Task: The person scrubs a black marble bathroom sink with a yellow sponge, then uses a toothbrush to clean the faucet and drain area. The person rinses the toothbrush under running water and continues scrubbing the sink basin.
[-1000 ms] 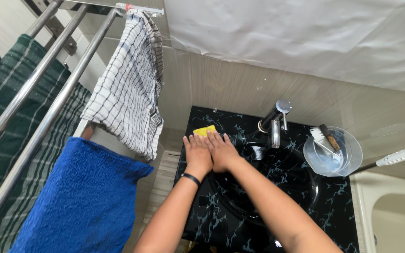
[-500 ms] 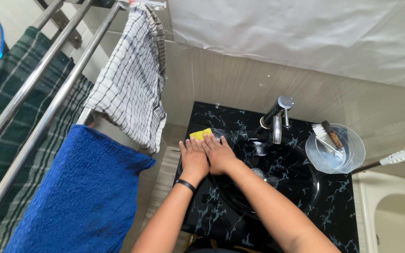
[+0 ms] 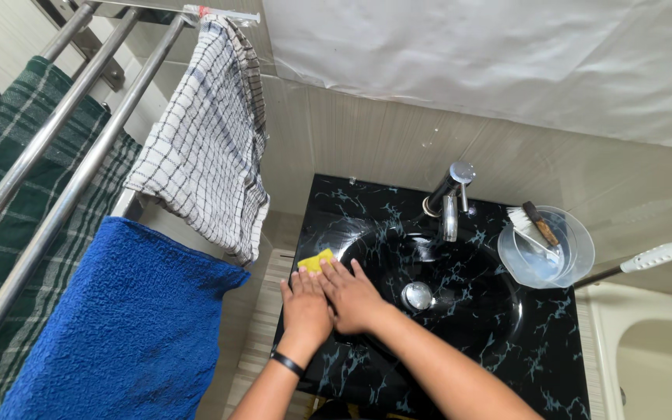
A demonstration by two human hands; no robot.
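- both hands, left hand (image 3: 305,309) and right hand (image 3: 351,293), lie flat and pressed side by side on the sponge (image 3: 315,260), now at the left rim of the sink (image 3: 460,311), lower centre of the frame.
- a second ago they pressed it farther up, near the back left corner; the stroke has come down the rim toward the front, so that edge looks wiped.
- most of the sponge is hidden under the fingers; only a yellow corner shows.
- the sink's near edge is cut off at the bottom.
- whether the surface is wet or soapy is hard to make out.
- the tap (image 3: 449,198) and drain (image 3: 417,295) sit clear at centre.
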